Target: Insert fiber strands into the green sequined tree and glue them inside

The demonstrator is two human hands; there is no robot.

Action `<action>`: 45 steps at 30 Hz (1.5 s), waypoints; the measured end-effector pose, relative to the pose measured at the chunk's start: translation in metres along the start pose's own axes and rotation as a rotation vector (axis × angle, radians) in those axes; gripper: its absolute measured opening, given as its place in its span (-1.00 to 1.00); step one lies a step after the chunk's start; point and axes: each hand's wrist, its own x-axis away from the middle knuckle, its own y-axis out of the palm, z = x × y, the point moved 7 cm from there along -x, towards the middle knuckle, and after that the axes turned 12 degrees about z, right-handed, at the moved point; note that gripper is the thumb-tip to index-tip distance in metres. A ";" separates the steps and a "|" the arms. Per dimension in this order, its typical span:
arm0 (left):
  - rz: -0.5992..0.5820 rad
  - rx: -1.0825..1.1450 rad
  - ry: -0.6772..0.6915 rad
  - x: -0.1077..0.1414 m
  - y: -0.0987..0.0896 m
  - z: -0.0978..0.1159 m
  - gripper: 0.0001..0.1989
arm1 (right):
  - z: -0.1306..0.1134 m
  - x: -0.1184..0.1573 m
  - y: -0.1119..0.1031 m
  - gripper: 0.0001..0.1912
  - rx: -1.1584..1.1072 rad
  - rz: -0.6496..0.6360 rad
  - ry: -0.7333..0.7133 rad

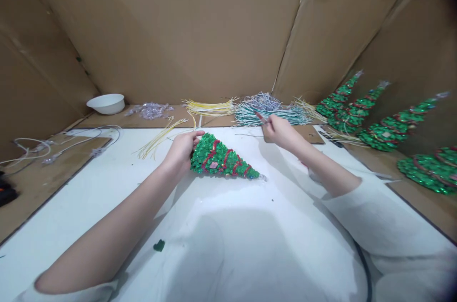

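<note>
A small green tinsel Christmas tree lies on its side over the white table, its tip pointing right. Red garland winds around it, and a small pink ornament sits on its side. My left hand is closed around the tree's wide base. My right hand is at the back of the table, in front of a pile of teal and white wire strands. Its index finger stretches out over the strands; the other fingers are partly curled, and I see nothing held in them.
Yellow strands, clear plastic pieces and a white bowl line the back. Several finished-looking trees stand on the right cardboard strip. White cords lie at left. A green scrap lies in front. Cardboard walls enclose the table.
</note>
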 end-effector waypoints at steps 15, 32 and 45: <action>-0.016 -0.100 0.362 0.019 0.004 0.023 -0.74 | -0.049 0.043 -0.042 -0.56 -0.813 -0.175 0.212; -0.140 -0.233 0.501 0.026 -0.016 0.015 -0.73 | -0.049 0.100 0.008 -0.61 -0.497 -0.132 -0.068; -0.326 -0.343 0.387 0.032 -0.013 -0.003 -0.72 | -0.052 0.102 0.015 -0.86 -0.417 -0.184 -0.177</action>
